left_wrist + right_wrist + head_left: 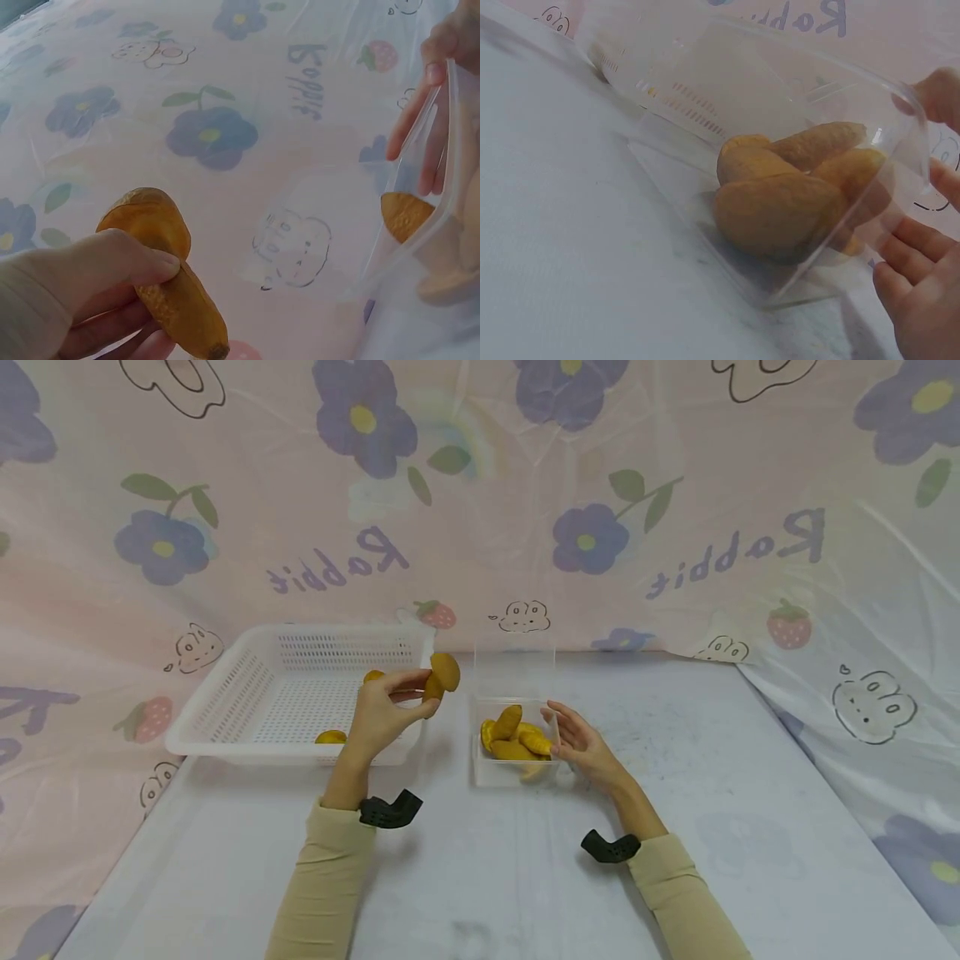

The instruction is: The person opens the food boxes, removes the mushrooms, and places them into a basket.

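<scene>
In the head view my left hand [382, 710] pinches a yellow-brown mushroom [446, 672] between thumb and fingers, raised between the basket and the box. The left wrist view shows the thumb across the mushroom [187, 315], with its cap up and its stem pointing down. My right hand [588, 752] holds the right side of a clear plastic box [517, 774], its fingers around the wall near the rim. Inside the box [697, 217] lie several yellow-brown mushrooms [780, 214], heaped together. The box's clear lid [515, 670] stands open at the back.
A white perforated basket [258, 747] stands at the left, holding a mushroom [331, 737] near its front wall and another [372, 676] further back, partly hidden by my left hand. A floral printed curtain [480, 527] hangs behind the white table [480, 868].
</scene>
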### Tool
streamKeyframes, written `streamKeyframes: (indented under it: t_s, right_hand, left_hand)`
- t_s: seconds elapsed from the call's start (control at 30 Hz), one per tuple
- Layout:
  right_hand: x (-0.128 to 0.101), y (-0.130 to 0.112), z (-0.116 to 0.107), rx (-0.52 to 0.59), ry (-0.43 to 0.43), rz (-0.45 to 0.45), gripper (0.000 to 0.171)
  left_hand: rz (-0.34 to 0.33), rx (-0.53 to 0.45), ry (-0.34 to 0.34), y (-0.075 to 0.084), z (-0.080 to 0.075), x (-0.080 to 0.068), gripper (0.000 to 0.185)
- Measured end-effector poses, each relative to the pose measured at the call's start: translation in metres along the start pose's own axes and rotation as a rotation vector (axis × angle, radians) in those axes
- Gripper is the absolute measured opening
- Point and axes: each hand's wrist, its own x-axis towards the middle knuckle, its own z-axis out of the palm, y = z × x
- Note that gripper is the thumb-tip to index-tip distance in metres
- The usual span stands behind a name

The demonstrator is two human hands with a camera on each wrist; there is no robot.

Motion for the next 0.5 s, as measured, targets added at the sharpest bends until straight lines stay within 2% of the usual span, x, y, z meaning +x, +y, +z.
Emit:
streamKeyframes:
  t_s: [0.17,0.5]
  right_hand:
    - [0.0,0.0,0.001,-0.001,0.003,0.01,0.077]
    - [0.001,-0.001,0.001,-0.028,0.022,0.034,0.075]
  left_hand:
    - [-0.042,0.034,0.044,-0.002,-0.014,-0.003,0.042]
    - [-0.138,0.064,0.138,-0.02,-0.044,-0.003,0.045]
